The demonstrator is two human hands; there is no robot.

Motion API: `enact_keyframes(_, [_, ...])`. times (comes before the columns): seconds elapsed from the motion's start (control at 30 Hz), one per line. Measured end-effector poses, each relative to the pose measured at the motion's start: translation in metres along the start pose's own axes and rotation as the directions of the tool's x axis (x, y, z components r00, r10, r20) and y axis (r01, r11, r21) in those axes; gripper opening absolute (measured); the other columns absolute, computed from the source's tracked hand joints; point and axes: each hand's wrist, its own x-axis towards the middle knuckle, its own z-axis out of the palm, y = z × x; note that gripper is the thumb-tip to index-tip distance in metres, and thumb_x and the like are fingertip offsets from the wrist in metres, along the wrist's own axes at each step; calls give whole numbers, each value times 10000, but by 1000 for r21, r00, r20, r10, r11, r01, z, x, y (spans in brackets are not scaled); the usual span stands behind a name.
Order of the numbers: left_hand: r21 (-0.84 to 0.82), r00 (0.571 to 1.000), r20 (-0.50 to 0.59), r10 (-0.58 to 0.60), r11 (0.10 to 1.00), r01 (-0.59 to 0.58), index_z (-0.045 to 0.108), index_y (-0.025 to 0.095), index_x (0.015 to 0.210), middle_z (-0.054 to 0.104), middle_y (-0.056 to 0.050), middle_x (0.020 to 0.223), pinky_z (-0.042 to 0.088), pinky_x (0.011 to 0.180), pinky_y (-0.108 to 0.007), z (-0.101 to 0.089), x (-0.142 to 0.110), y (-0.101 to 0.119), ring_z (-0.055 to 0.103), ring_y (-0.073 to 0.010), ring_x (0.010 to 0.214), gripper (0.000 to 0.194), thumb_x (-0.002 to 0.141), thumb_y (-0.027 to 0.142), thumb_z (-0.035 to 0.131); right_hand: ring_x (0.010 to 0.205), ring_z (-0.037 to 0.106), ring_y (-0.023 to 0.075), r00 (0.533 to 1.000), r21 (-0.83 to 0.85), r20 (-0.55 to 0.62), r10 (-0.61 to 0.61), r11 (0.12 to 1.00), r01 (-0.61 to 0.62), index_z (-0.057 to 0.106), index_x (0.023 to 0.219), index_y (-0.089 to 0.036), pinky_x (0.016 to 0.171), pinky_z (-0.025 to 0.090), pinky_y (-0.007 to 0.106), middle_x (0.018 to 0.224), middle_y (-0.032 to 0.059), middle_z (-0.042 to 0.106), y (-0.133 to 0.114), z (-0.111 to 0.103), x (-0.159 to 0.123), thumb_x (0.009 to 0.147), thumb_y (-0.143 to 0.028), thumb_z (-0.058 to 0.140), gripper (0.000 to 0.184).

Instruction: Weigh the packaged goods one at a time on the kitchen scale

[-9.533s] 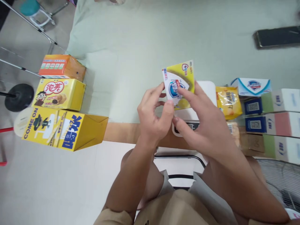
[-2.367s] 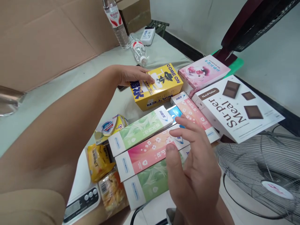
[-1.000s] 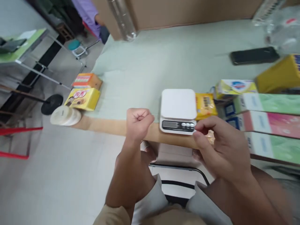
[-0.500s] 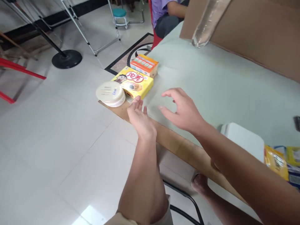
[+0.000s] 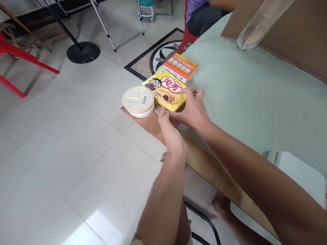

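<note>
A yellow snack box (image 5: pixel 170 89) with a cartoon face and red lettering lies near the table corner. My right hand (image 5: pixel 192 108) grips its right end, fingers on the far side and thumb at the near side. At the near edge of the box my left hand (image 5: pixel 171 131) is closed, its fingertips against the edge and partly hidden. Left of the box, touching or nearly so, stands a round cream tub (image 5: pixel 138 100) with a Dove lid. Behind it lies an orange box (image 5: pixel 181 67).
The pale green table (image 5: pixel 245 92) has a brown edge. A large cardboard piece (image 5: pixel 293 37) with clear plastic wrap (image 5: pixel 260 25) stands at the back right. A white container (image 5: pixel 298 173) lies at the right. Beyond the corner, a person (image 5: pixel 204 17) sits on a red chair (image 5: pixel 189 38).
My right hand has come down onto the yellow box and taken hold of its right end. My left hand has closed at its near edge. The view has shifted left.
</note>
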Motion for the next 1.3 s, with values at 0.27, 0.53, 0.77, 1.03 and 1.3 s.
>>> enact_keyframes(0.27, [-171, 981, 188, -39, 983, 71, 583, 250, 1129, 713, -67, 1296, 589, 1032, -332, 21, -44, 6, 686, -243, 1294, 249, 917, 373, 625, 1338, 402, 345, 924, 13, -367, -108, 993, 121, 424, 1284, -271, 1064, 527, 573, 1312, 136, 366, 34, -49, -88, 596, -457, 842, 826])
enact_keyframes(0.53, [95, 621, 761, -188, 979, 180, 622, 251, 1099, 757, -75, 1120, 615, 946, -370, 65, -136, -29, 739, -259, 1093, 346, 870, 490, 724, 1409, 333, 397, 806, -188, -589, -66, 980, -58, 464, 1371, -257, 1099, 456, 660, 1418, 169, 325, 111, -126, -233, 718, -548, 793, 787])
enact_keyframes(0.77, [579, 554, 788, -268, 629, -519, 574, 166, 1410, 535, -206, 1388, 322, 1276, -594, 99, -197, -76, 455, -375, 1434, 570, 958, 505, 498, 1348, 510, 392, 736, -199, -677, 22, 957, -211, 602, 1335, -252, 1072, 492, 635, 1382, 170, 486, 192, -147, -305, 889, -451, 701, 499])
enact_keyframes(1.03, [591, 610, 759, -227, 632, -501, 569, 201, 1461, 455, -141, 1582, 322, 1316, -413, 102, -187, -102, 413, -271, 1549, 582, 1007, 537, 429, 1325, 571, 396, 736, -152, -671, 85, 956, -249, 601, 1381, -235, 1009, 563, 593, 1480, 216, 488, 214, -155, -326, 928, -429, 656, 497])
enact_keyframes(1.3, [362, 406, 911, -73, 612, -703, 654, 226, 1429, 523, -128, 1576, 285, 1342, -455, 109, -197, -94, 398, -305, 1556, 573, 1030, 574, 435, 1495, 513, 365, 742, -29, -666, 77, 991, -129, 566, 1456, -180, 1172, 501, 569, 1569, 211, 546, 212, -159, -320, 960, -415, 570, 549])
